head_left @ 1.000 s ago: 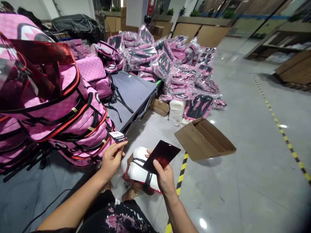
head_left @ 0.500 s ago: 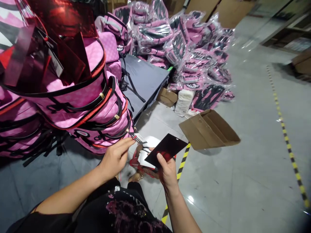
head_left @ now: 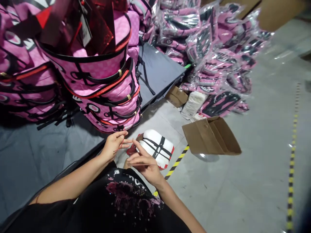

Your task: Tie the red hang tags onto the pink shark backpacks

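Note:
My left hand is closed in a pinch beside the lowest pink backpack of the stack; a thin red string shows at its fingers. Close by on the right, my right hand holds a dark red tag card, seen almost edge-on as a thin line under the fingers. Its index finger reaches toward my left fingertips. Below the hands, near my feet, a white bundle crossed with black straps and edged in red stands on the floor.
Stacked pink backpacks stand on a grey platform at left, with dark red cards on top. Plastic-wrapped pink bags are heaped behind. An open cardboard box sits right, near yellow-black floor tape.
My hands have drawn closer together. The card in my right hand has turned from face-up to nearly edge-on, and the printed tag at my left fingers no longer shows. The view has shifted left.

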The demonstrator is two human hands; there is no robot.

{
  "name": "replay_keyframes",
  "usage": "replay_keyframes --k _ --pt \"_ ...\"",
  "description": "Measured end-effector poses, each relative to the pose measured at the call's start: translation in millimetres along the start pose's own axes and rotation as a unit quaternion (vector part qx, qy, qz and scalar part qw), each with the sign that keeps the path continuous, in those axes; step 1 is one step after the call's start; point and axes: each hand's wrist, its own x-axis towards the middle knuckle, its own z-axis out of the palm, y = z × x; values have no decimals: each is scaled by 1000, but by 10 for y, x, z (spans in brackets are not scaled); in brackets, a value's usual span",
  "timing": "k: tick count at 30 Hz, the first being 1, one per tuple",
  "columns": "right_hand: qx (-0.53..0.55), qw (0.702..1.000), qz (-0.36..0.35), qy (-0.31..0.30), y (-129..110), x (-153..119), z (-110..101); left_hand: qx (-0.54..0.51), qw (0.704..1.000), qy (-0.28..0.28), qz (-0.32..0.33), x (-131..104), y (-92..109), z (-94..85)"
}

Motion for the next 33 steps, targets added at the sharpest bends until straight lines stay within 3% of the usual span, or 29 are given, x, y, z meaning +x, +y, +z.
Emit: replay_keyframes --k 6,11,13,18,22,25,30,33 --pt "-121 976 -149 -105 6 85 67 -49 998 20 -25 -296 -356 17" --pt "-179 949 -204 -160 47 34 86 -136 989 56 -28 -432 -543 -9" --pt "-172 956 -188 -142 66 10 109 -144 989 34 -11 -509 -559 -24" --pt "-149 987 -47 -45 121 -36 148 -81 997 -2 12 -660 -506 -64" --pt "-145 976 -89 -138 153 -23 200 -177 983 38 -29 -620 -540 -179" --pt "-176 958 -121 -193 171 44 286 -173 984 34 -32 -554 -613 -296" --pt "-161 964 -122 -174 182 210 454 -181 983 -25 -27 -487 -639 -418" --pt "-125 982 -50 -130 206 280 537 -174 984 -8 -45 -444 -602 -467"
